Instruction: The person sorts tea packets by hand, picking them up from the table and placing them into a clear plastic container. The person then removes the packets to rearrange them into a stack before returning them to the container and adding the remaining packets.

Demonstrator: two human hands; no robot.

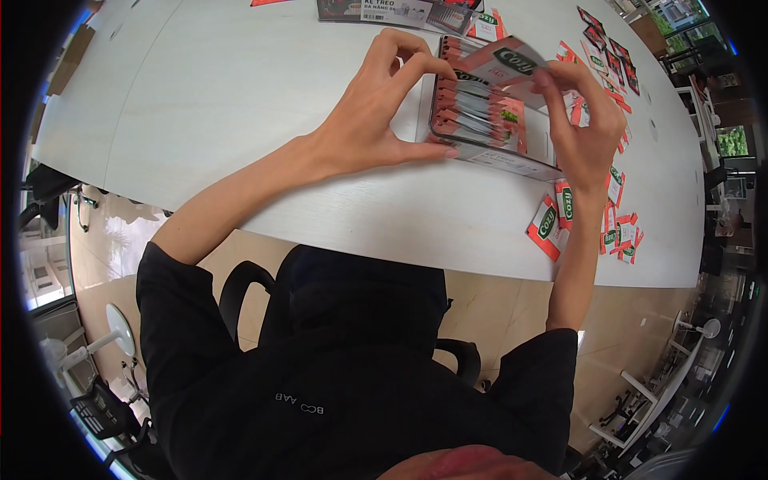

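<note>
A clear box (512,163) with a dark rim stands on the white table, holding a row of red and white Cozy sachets (472,108). My left hand (376,104) is at its left side, thumb at the near corner and index finger bent over the rim onto the sachets; its fingers are apart. Between the thumb and fingers of my right hand (588,120) is one Cozy sachet (504,62), tilted above the box.
Loose Cozy sachets (546,228) lie right of the box, some near the table's front edge (480,270). Dark red sachets (616,60) lie at the back right. A second clear box (392,11) with a printed label stands behind.
</note>
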